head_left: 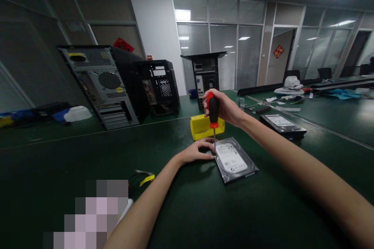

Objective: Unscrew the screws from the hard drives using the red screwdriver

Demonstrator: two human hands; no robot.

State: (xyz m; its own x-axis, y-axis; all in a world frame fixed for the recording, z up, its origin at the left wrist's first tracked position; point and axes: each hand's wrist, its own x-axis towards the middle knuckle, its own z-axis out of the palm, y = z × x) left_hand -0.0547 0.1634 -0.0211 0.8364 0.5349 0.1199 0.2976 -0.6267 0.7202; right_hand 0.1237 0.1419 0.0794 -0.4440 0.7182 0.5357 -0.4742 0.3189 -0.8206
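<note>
A hard drive (233, 159) with a white label lies flat on the green table, label side up. My right hand (217, 105) is wrapped round the red and black handle of a screwdriver (214, 109), held upright. Its shaft points down to the drive's left edge, where the tip meets a spot I cannot make out clearly. My left hand (200, 151) grips that same edge, thumb and fingers curved around the screwdriver's tip. Just behind the drive stands a yellow open tray (201, 129) with small bits inside, probably screws.
Several black computer cases (109, 85) stand at the back of the green table (175, 210). More hard drives (282, 124) are stacked at the right. A yellow-tagged cable (147, 179) lies left of my left arm. Loose tools and a white object (292, 84) sit farther right.
</note>
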